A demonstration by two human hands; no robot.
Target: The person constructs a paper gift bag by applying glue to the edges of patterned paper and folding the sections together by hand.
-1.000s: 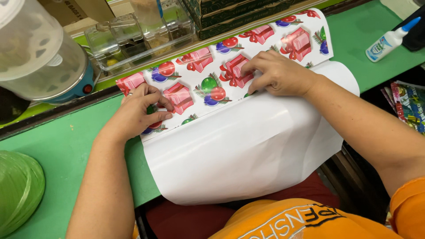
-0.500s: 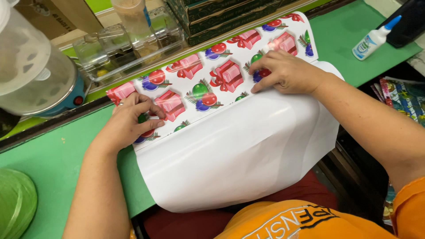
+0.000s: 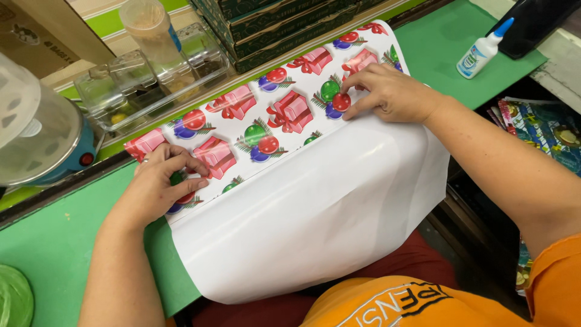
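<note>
I see both hands pressing flat on the wrapping paper [image 3: 290,181], neither closed around it: the left hand [image 3: 160,188] pins the folded edge at centre left of the frame with curled fingertips, and the right hand [image 3: 387,91] presses the fold at upper right. The sheet lies across the green table [image 3: 54,248], its printed side of gifts and baubles facing up along the top, its white back draping over the near edge toward the lap. A glue bottle [image 3: 481,51] stands at upper right. A clear plastic tray [image 3: 145,79] sits at upper left.
</note>
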